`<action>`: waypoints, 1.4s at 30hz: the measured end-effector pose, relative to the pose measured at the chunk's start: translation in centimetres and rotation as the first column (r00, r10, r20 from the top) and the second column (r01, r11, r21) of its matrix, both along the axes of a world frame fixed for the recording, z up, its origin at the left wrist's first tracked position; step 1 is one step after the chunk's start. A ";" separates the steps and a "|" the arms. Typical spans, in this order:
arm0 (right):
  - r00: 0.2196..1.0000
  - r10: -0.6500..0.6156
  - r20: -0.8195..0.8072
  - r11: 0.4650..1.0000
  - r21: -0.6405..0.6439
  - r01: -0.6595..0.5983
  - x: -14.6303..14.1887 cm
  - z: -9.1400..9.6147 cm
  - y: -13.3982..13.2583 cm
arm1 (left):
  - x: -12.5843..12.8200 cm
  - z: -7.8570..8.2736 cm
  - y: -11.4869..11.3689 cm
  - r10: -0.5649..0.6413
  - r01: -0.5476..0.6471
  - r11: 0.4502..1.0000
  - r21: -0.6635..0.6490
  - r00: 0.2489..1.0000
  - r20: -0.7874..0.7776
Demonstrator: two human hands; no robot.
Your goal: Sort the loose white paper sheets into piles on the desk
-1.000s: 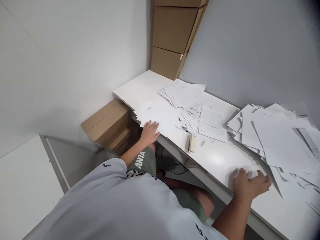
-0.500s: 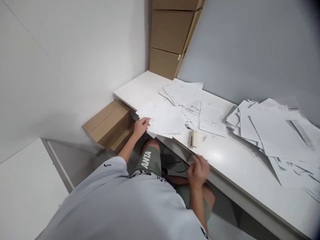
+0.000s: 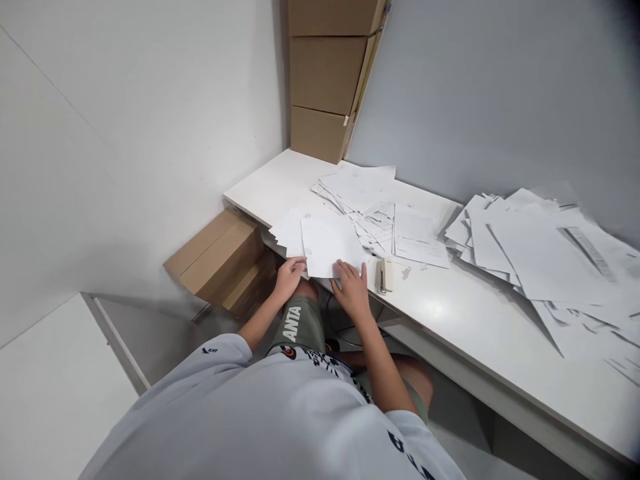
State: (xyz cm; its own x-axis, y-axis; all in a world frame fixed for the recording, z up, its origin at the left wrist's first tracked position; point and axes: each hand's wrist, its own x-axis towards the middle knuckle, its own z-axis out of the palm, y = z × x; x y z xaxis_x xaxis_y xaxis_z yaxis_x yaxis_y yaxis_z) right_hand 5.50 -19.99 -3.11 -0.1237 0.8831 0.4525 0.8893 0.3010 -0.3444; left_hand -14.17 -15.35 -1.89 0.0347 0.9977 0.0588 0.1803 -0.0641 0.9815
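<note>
The right hand (image 3: pixel 353 290) is open, fingers spread over the lower right of a white paper sheet (image 3: pixel 327 243); the left hand (image 3: pixel 289 279) touches its lower left corner, though whether it pinches cannot be told. The sheet lies over other papers at the near edge of the white table (image 3: pixel 450 313). Just right sits a beige stapler (image 3: pixel 387 275); beyond, loose printed sheets (image 3: pixel 420 237), then stacked cardboard boxes (image 3: pixel 327 73).
</note>
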 end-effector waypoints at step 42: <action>0.959 0.195 -0.203 0.955 0.262 -0.139 -2.1 0.8 -6.5 | 3.8 3.9 -8.6 0.002 0.244 0.905 -0.349 0.817 0.577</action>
State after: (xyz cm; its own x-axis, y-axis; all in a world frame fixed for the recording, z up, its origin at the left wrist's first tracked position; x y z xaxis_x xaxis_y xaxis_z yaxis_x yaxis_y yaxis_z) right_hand 3.39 -26.52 -2.34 -0.1303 0.7185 0.6832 0.7271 0.5377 -0.4269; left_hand -10.37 -23.96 1.99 0.2408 0.9278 -0.2850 -0.3812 0.3605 0.8513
